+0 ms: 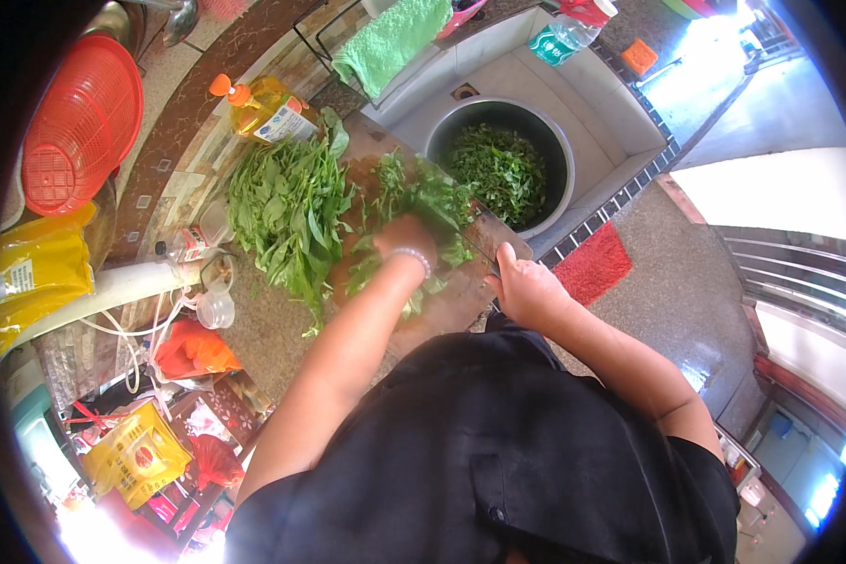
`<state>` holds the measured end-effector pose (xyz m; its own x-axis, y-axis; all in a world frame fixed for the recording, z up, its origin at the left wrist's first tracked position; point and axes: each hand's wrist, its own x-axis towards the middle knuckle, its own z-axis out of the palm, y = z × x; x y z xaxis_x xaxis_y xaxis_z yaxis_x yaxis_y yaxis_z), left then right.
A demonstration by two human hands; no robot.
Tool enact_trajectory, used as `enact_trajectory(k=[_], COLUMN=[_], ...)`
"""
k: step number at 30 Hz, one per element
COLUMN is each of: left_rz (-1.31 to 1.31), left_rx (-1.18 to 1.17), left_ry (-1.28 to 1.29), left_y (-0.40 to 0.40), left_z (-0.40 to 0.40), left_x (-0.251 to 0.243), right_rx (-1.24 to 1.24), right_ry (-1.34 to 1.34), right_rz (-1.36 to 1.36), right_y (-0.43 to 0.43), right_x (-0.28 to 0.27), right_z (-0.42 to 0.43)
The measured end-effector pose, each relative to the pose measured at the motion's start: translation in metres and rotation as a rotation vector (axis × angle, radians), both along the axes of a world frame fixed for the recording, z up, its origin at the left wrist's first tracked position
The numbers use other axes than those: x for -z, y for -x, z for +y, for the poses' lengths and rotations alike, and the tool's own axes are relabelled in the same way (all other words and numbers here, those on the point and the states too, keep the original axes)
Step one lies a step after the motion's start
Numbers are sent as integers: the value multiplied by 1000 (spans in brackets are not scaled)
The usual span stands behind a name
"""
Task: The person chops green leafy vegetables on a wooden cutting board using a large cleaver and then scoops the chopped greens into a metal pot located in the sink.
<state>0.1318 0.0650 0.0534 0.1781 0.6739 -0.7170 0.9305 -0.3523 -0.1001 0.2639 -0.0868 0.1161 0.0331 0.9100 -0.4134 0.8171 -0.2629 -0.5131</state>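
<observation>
My left hand (405, 240), wearing a beaded bracelet (417, 258), is curled down over cut leafy greens (440, 197) on a wooden cutting board (458, 299). Its fingertips are blurred and partly hidden. My right hand (529, 285) grips the handle of a kitchen knife (481, 250). The blade reaches left among the greens, close to my left hand, and is mostly hidden by leaves and blur. A large pile of uncut leafy greens (292, 211) lies at the board's left side. Beyond the board, a metal basin (566, 166) in the sink holds chopped greens (497, 169).
The tiled sink (603, 113) borders the board, with a plastic bottle (560, 42) on its rim. A green towel (391, 46) hangs nearby. An oil bottle with an orange pump (271, 109), a red colander (84, 123) and clear plastic cups (216, 309) stand left.
</observation>
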Motion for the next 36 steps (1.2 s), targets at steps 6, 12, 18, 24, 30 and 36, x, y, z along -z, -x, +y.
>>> enact_trajectory(k=[6, 12, 18, 24, 30, 36], left_rz=[-48, -69, -115, -78, -38, -82], left_rx=[19, 2, 16, 108, 57, -19], left_ry=[-15, -29, 13, 50, -40, 9], left_y=[2, 8, 9, -3, 0, 13], left_z=[0, 1, 0, 2, -1, 12], left_x=[5, 22, 12, -10, 8, 31], right_rx=[144, 146, 240, 182, 181, 251], right_ry=[-75, -72, -36, -125, -74, -47], right_rz=[63, 49, 73, 30, -42, 67], right_y=[23, 19, 10, 33, 48, 32], right_x=[73, 70, -9, 18, 70, 56], right_z=[25, 34, -2, -31, 6, 4])
